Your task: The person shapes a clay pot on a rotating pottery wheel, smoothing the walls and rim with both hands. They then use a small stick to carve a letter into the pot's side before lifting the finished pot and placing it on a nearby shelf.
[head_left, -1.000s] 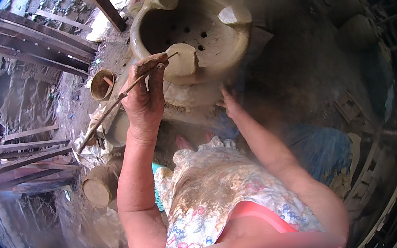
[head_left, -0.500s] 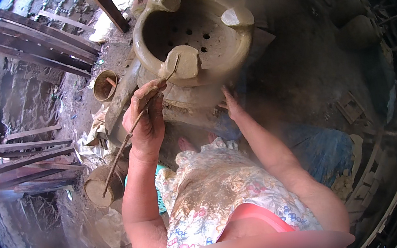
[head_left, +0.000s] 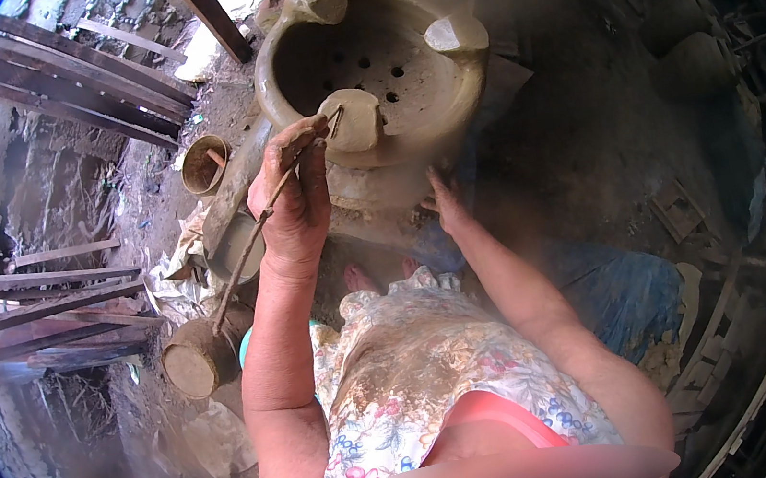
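A wet round clay stove (head_left: 464,83) stands before me, with several holes in its inner floor and three blocky lugs on its rim. My left hand (head_left: 295,193) is closed around a thin brown stick (head_left: 246,262), which slants down past my wrist. The stick's upper tip meets the top of the near lug (head_left: 354,122). Below the stove's right side is my right hand (head_left: 444,204), fingers apart and holding nothing. Its fingertips are close to the stove's lower wall; whether they touch it I cannot tell.
Left of the stove sits a small pot (head_left: 204,166) with a reddish piece inside. A clay-coated container (head_left: 194,362) lies near my left forearm. Wooden planks (head_left: 82,80) lean at the far left. Dark round pots (head_left: 694,63) and a blue sheet (head_left: 617,290) are on the right.
My left hand has moved right and slightly away from me with the stick. The stick's lower end has risen, and its tip has shifted a little across the near lug. My right hand stays put.
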A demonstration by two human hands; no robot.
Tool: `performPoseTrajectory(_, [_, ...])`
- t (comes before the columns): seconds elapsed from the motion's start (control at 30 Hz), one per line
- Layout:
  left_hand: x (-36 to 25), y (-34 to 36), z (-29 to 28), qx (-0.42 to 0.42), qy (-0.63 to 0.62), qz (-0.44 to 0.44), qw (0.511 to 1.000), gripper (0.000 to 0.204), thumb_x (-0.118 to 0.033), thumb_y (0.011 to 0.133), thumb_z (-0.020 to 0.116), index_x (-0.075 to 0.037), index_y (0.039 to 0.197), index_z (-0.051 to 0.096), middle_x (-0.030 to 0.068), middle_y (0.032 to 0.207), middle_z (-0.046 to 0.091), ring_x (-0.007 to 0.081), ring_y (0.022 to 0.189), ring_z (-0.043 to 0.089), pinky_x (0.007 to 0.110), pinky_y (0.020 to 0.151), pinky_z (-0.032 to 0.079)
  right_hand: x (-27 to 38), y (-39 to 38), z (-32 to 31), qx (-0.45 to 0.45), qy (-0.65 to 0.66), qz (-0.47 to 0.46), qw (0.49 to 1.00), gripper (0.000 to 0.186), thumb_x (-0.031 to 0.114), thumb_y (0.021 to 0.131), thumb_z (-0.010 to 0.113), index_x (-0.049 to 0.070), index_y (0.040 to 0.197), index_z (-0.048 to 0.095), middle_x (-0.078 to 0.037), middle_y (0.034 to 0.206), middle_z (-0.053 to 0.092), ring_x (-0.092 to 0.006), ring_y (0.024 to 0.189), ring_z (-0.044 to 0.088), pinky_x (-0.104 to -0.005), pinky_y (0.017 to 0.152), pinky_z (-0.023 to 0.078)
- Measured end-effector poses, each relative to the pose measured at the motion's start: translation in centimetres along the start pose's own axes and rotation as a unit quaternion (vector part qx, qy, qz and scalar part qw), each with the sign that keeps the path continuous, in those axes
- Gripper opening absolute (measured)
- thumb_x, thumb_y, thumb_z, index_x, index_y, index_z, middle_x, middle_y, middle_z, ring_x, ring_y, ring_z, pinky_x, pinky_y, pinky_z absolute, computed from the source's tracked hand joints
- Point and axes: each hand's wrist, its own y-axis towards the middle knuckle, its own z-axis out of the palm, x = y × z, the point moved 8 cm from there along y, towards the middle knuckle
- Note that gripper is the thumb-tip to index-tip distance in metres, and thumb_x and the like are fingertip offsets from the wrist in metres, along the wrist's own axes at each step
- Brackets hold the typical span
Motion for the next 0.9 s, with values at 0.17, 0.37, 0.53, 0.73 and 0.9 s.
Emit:
performPoseTrajectory(0.17, [-0.6,0.0,0.4,0.029,0.074,-0.002,0.997,0.026,0.012,0.085,0.054,0.000,0.108,0.055,0.0129,0.098,0.067,0.0219,0.087,0.066,0.031,0.081,0.050,0.4,-0.6,0.2,0.000,0.005,0.008,1.000,0.086,0.054,0.079,0.063,0.014,0.143,0.023,-0.006,0.132,0.043,-0.0215,0.101,0.051,-0.0368,0.077,0.049])
performPoseTrajectory(0.37, [-1.5,0.0,1.0,0.033,0.076,0.033,0.996,0.022,0.009,0.078,0.062,0.000,0.097,0.055,0.0152,0.094,0.065,0.0262,0.085,0.066,0.031,0.073,0.053,1.0,-0.8,0.2,0.004,-0.004,-0.002,1.000,0.085,0.054,0.079,0.063,0.011,0.141,0.023,-0.012,0.135,0.041,-0.0310,0.115,0.047,-0.0405,0.084,0.050])
performPoseTrajectory(0.53, [-1.9,-0.5,1.2,0.031,0.073,0.045,0.996,0.025,0.012,0.074,0.063,0.001,0.095,0.055,0.0163,0.095,0.065,0.0281,0.086,0.066,0.031,0.073,0.053,0.6,-0.2,0.0,-0.002,-0.003,-0.009,1.000,0.083,0.053,0.080,0.063,0.011,0.141,0.025,-0.011,0.135,0.041,-0.0290,0.114,0.048,-0.0389,0.081,0.050])
performPoseTrajectory(0.73, [-1.8,-1.2,1.4,0.058,0.038,0.029,0.997,0.020,0.010,0.081,0.058,0.000,0.098,0.055,0.0164,0.099,0.066,0.0253,0.091,0.066,0.031,0.079,0.052,0.0,0.9,-0.5,0.002,-0.010,-0.010,1.000,0.089,0.053,0.078,0.064,0.015,0.144,0.019,-0.010,0.137,0.038,-0.0262,0.109,0.049,-0.0392,0.078,0.050])
performPoseTrajectory(0.9, [-1.5,-1.5,1.0,0.067,-0.027,0.020,0.997,0.025,0.015,0.077,0.059,0.003,0.098,0.053,0.0179,0.097,0.065,0.0255,0.088,0.066,0.030,0.075,0.053,-0.1,1.3,-0.8,0.016,-0.007,-0.013,1.000,0.092,0.054,0.078,0.064,0.016,0.146,0.015,-0.011,0.140,0.034,-0.0268,0.111,0.047,-0.0417,0.080,0.049])
